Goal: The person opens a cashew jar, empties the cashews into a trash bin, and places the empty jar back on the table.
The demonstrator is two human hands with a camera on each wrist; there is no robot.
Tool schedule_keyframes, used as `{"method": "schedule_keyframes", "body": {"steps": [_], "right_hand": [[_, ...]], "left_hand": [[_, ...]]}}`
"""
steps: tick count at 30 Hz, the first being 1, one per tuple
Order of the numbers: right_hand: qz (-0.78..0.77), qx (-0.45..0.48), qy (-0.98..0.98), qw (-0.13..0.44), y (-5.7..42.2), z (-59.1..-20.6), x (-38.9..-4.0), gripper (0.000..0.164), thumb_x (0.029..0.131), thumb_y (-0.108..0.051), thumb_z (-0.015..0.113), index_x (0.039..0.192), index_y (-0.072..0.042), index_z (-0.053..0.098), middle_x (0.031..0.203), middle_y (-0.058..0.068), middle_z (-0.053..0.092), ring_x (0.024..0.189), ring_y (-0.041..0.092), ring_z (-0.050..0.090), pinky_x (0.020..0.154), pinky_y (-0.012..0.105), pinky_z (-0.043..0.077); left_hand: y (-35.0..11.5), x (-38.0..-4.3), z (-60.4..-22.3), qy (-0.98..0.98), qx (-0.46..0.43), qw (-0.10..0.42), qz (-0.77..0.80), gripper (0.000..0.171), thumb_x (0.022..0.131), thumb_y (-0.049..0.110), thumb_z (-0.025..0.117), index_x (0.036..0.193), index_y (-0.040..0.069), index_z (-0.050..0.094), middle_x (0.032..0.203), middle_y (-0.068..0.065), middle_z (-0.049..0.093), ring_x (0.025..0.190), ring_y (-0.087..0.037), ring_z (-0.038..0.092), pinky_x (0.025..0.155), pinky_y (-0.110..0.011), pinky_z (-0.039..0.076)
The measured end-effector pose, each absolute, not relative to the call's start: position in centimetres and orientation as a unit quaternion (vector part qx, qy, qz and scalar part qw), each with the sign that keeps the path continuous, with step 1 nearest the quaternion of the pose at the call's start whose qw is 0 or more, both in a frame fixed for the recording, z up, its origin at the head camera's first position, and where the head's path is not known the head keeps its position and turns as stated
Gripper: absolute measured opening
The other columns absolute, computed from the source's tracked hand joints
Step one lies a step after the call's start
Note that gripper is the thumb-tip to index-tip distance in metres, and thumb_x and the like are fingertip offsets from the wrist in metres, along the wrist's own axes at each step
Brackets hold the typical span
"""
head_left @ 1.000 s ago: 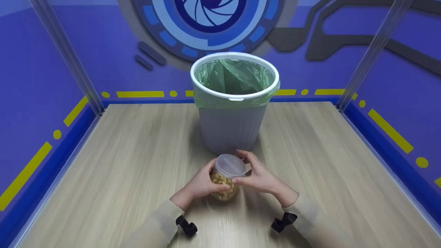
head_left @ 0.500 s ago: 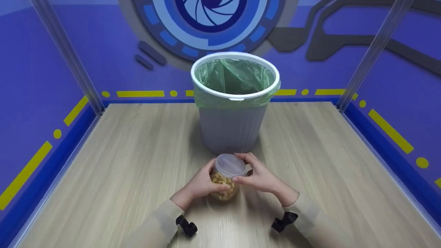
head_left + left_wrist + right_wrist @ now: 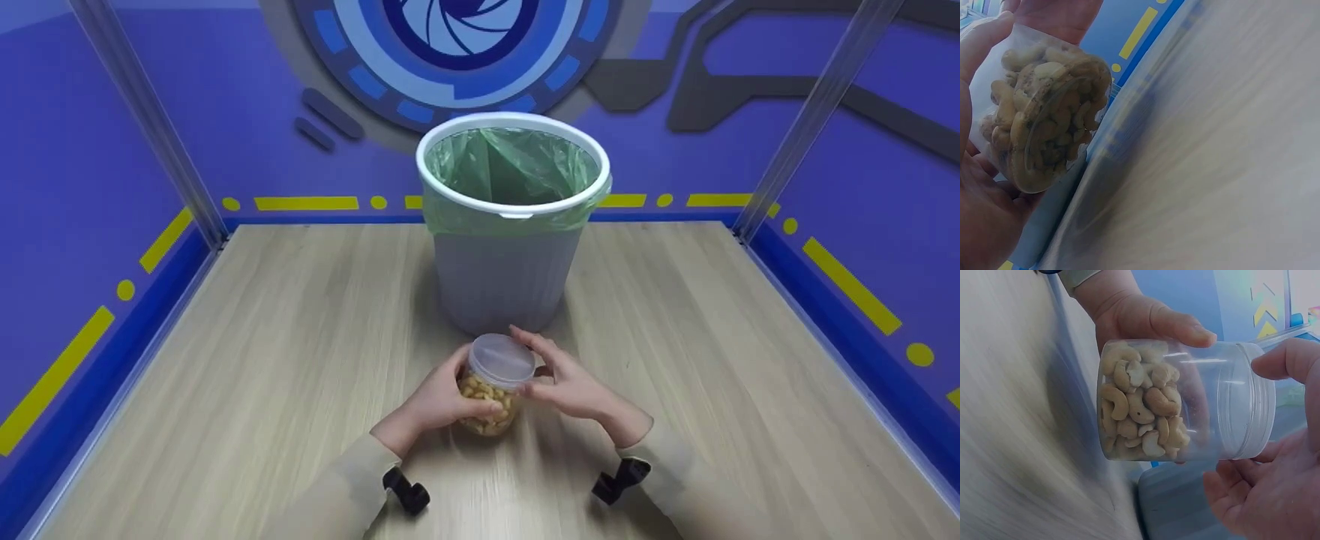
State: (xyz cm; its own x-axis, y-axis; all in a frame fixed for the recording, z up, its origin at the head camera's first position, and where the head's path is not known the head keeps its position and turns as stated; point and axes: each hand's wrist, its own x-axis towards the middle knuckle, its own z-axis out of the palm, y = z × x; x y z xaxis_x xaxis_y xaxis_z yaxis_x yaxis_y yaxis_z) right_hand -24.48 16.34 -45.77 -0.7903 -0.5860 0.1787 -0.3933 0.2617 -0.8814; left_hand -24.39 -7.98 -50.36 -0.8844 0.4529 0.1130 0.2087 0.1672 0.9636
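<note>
Left hand [image 3: 435, 399] gripping jar [image 3: 1176, 402]; right hand [image 3: 568, 386] loosely spread, touching lid [image 3: 502, 358]

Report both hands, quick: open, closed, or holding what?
Left hand: holding the jar of cashews.
Right hand: at the lid; whether it grips can't be told.

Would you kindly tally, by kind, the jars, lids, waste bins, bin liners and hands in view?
Clear cashew jar: 1
Translucent lid: 1
Waste bin: 1
Green bin liner: 1
Hands (left hand, right hand): 2
Total: 6
</note>
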Motion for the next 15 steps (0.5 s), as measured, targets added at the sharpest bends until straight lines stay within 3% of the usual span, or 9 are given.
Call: {"method": "schedule_keyframes", "body": {"steps": [3,6,9,15], "right_hand": [[-0.524,-0.301,0.793,0.083,16.27,-45.82,-24.4,0.085,0.091,-0.017,0.076,0.157,0.008,0.028,0.156,0.03,0.037,0.137,0.041,0.039,0.102,0.043,0.05],[-0.517,-0.281,0.806,0.069,16.1,-45.89,-24.33,0.088,0.087,-0.022,0.083,0.153,0.007,0.033,0.144,0.028,0.045,0.126,0.035,0.045,0.093,0.034,0.053],[-0.5,-0.262,0.823,0.053,15.93,-45.99,-24.31,0.085,0.081,-0.024,0.088,0.145,0.006,0.041,0.133,0.022,0.052,0.113,0.026,0.049,0.084,0.025,0.052],[-0.498,-0.248,0.83,0.043,15.82,-46.02,-24.32,0.074,0.078,-0.022,0.089,0.135,0.003,0.049,0.127,0.019,0.059,0.103,0.019,0.052,0.077,0.021,0.048]], "left_hand": [[-7.94,-24.43,-50.41,0.76,0.219,0.094,0.605,0.094,0.076,0.028,0.091,0.153,0.006,0.041,0.134,-0.015,0.063,0.119,-0.023,0.06,0.103,-0.041,0.048],[-7.89,-24.42,-50.41,0.765,0.219,0.087,0.6,0.094,0.076,0.025,0.09,0.153,0.006,0.041,0.134,-0.015,0.064,0.119,-0.025,0.06,0.104,-0.042,0.047],[-7.87,-24.37,-50.36,0.767,0.217,0.083,0.598,0.093,0.075,0.023,0.089,0.153,0.006,0.041,0.133,-0.015,0.064,0.12,-0.026,0.06,0.105,-0.043,0.047],[-7.84,-24.38,-50.38,0.769,0.215,0.083,0.596,0.092,0.075,0.023,0.089,0.152,0.006,0.042,0.133,-0.015,0.064,0.119,-0.025,0.06,0.105,-0.044,0.047]]}}
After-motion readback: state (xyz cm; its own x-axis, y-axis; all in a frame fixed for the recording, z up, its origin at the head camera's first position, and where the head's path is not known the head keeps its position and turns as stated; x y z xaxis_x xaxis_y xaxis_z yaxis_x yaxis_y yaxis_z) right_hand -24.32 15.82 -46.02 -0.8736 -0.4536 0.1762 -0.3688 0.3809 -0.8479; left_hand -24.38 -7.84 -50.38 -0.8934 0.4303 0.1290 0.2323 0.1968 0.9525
